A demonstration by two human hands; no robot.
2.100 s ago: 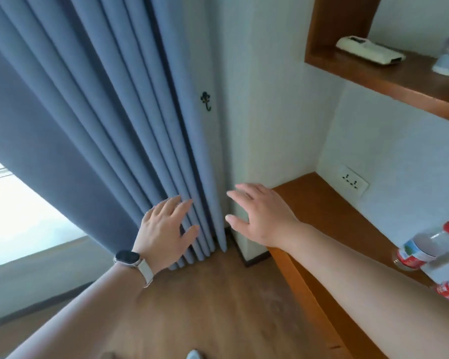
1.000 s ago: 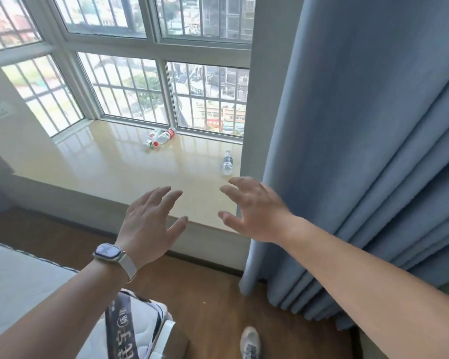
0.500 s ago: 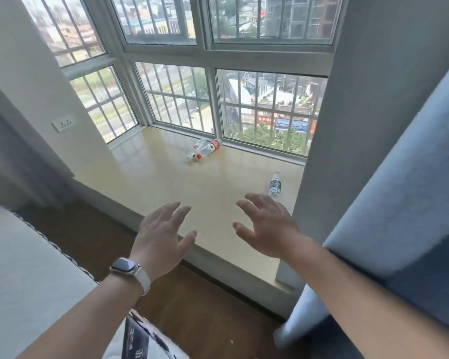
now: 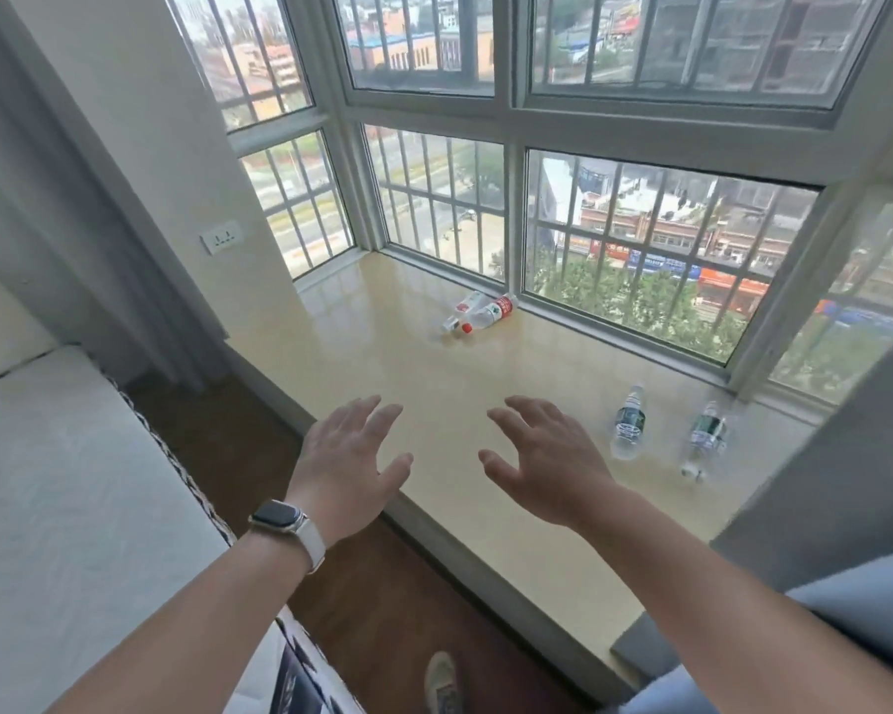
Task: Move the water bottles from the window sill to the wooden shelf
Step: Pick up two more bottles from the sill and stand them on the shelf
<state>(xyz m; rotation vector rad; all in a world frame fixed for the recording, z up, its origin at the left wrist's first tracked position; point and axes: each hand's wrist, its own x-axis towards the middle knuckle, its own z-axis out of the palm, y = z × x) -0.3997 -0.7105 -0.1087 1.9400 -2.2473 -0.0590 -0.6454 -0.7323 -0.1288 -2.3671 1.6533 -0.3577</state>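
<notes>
Several water bottles lie on the beige window sill (image 4: 372, 363). Two red-labelled bottles (image 4: 491, 312) lie together near the glass at the back. A green-labelled bottle (image 4: 629, 430) lies on its side right of my right hand, and a second green-labelled bottle (image 4: 704, 439) lies further right by the wall. My left hand (image 4: 349, 466), with a watch on its wrist, hovers with fingers spread over the sill's front edge. My right hand (image 4: 547, 466) hovers beside it, fingers apart, holding nothing. The wooden shelf is out of view.
A white mattress (image 4: 63, 507) fills the left. A blue curtain (image 4: 846, 626) and a grey wall (image 4: 841, 487) close off the right. Barred windows (image 4: 640, 239) back the sill. My shoe (image 4: 442, 682) stands on the brown wooden floor (image 4: 382, 600). A wall socket (image 4: 221, 237) sits at left.
The view has swung from the curtain and wooden shelf to the window sill and come closer. A second green-labelled bottle has come into sight. Both hands stay empty and spread.
</notes>
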